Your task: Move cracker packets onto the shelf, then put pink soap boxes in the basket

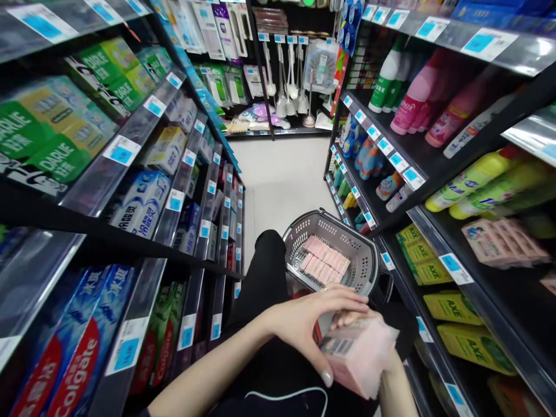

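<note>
A pink package in clear wrap (360, 356), with a barcode on one side, is tilted in front of my lap. My right hand (350, 318) is closed around its far side, with most of the palm hidden behind it. My left hand (310, 324) arches beside the package, fingers stretched out over the right hand's fingers and thumb apart, near the package's left face. Just beyond both hands, a grey shopping basket (367, 246) stands between my knees. Inside lie several small pink boxes (325, 260) in rows.
Shelves flank me closely: toothpaste boxes (52, 139) on the left, bottles (412, 98) and yellow AXE packs (475, 347) on the right. Pale floor (282, 174) runs ahead to a back wall hung with brushes and ladle-like utensils (289, 87).
</note>
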Action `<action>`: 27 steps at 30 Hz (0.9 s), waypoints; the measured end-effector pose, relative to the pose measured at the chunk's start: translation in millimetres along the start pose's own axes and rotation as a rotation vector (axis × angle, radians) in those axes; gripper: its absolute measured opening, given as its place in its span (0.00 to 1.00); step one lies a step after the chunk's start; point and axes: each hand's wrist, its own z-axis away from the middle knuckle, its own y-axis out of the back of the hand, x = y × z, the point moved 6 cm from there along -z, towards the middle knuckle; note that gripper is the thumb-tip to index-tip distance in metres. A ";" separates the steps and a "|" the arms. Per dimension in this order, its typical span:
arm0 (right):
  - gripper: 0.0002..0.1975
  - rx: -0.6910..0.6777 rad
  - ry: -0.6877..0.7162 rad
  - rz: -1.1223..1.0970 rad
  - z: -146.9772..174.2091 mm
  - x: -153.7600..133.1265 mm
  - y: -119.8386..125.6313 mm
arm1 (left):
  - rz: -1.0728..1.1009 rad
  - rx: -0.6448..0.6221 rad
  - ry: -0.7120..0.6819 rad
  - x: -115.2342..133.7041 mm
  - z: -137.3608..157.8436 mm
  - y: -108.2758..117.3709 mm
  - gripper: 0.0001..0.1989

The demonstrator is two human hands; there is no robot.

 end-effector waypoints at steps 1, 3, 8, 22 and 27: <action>0.23 -0.056 -0.040 -0.063 -4.9 -1.5 -8.9 | 0.006 0.016 -0.032 4.9 0.4 2.1 0.51; 0.18 -0.142 -0.098 -0.157 -12.1 -5.0 -20.2 | 0.005 0.064 -0.068 9.9 3.3 5.7 0.48; 0.15 -0.124 -0.099 -0.130 -22.5 -4.8 -26.6 | -0.005 0.192 -0.128 8.9 11.0 3.8 0.44; 0.41 0.654 -0.779 1.219 108.4 173.8 138.0 | 0.397 0.711 0.854 -247.0 38.7 122.9 0.23; 0.33 0.847 -0.648 1.242 129.5 196.5 144.9 | 0.198 0.722 1.102 -370.0 21.6 148.6 0.16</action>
